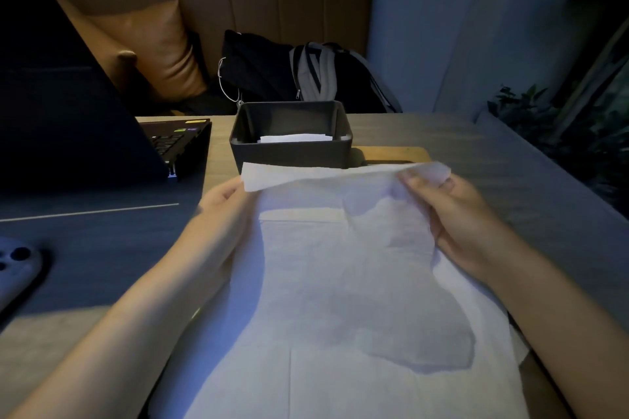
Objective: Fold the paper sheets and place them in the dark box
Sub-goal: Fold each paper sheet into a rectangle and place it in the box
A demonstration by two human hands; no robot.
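— Dim light falls over the counter point(459, 133), with a brown padded bench point(238, 3) behind it carrying a tan cushion point(149, 48) and a dark backpack point(306, 75). What sits on your left?

— An open laptop point(68, 95) stands at my left, and the corner of a phone point(17, 265) lies near the counter's edge.

— Where is the dark box point(291, 143)?

— Straight ahead of me on the counter, past the sheet I hold. A folded white sheet point(294, 138) already lies inside it, low against the near wall. Just right of the box a wooden board point(394, 153) lies flat.

— And your hands?

— My left hand point(221, 211) pinches the far left corner of the paper sheet point(340, 265), thumb on top. My right hand point(449, 211) grips the far right corner, fingers curled round the edge. Both hold that far edge raised off the counter, just before the box, while the rest of the sheet drapes down toward me over more white paper point(340, 384) spread flat below.

— Is the sheet folded?

— Its far edge curls over a little; beyond that I cannot tell.
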